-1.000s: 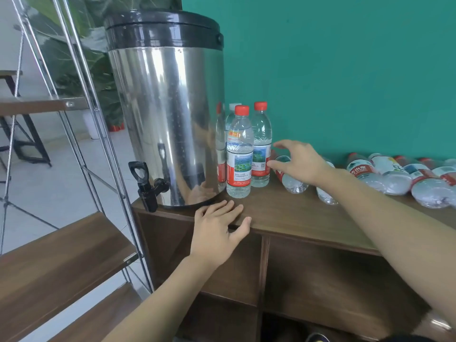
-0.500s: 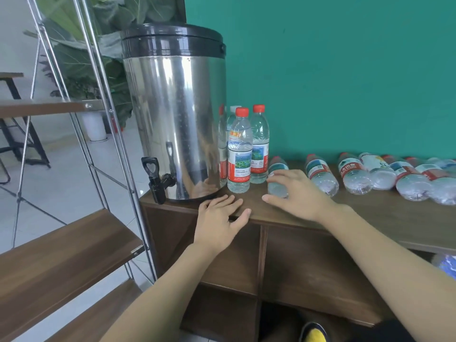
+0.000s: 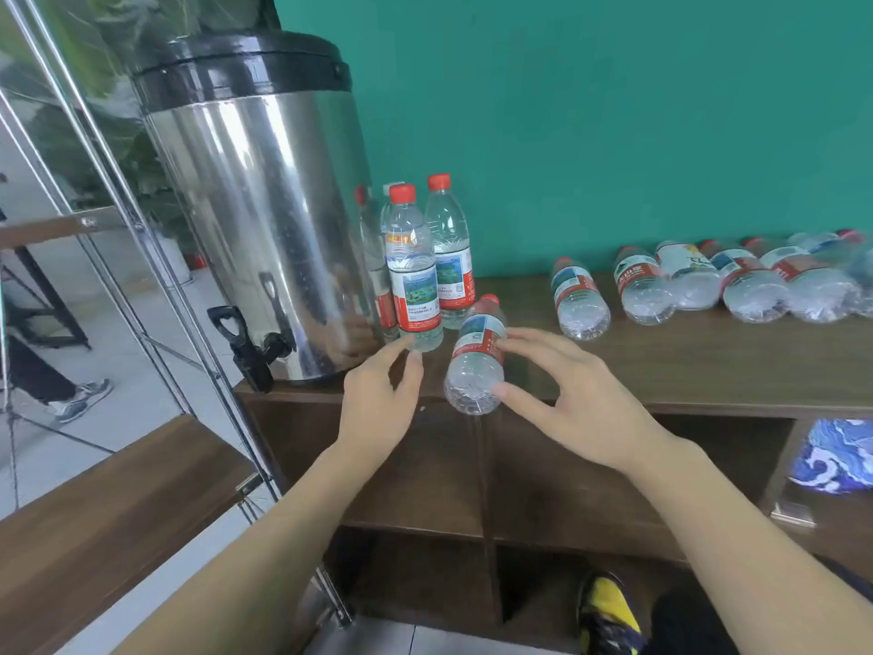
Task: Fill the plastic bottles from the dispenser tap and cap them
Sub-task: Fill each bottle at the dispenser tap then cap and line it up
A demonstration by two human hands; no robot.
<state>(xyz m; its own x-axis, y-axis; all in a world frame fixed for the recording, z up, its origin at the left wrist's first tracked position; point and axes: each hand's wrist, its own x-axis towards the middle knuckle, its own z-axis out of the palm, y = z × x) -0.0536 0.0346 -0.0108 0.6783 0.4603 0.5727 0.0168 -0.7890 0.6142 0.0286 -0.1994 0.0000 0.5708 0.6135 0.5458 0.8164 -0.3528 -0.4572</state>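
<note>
A steel dispenser (image 3: 264, 229) with a black lid stands at the left end of the wooden cabinet top (image 3: 708, 366); its black tap (image 3: 245, 345) overhangs the edge. Beside it stand capped bottles with red caps (image 3: 415, 276). My right hand (image 3: 571, 394) holds an empty capped bottle (image 3: 475, 359) tilted at the front edge, base towards me, with fingers on its side and thumb near the base. My left hand (image 3: 378, 394) hovers just left of that bottle with fingers loosely bent, holding nothing. Several empty bottles (image 3: 642, 290) lie in a row at the back right.
A metal rack with wooden shelves (image 3: 118, 503) stands close on the left, just under the tap. A person's leg and shoe (image 3: 71, 399) show on the floor beyond it. A blue patterned item (image 3: 836, 456) sits in the right cubby. My yellow shoe (image 3: 609, 607) is below.
My right hand has pulled one empty bottle from the row to the front edge and tipped it up. My left hand has lifted off the cabinet top towards that bottle.
</note>
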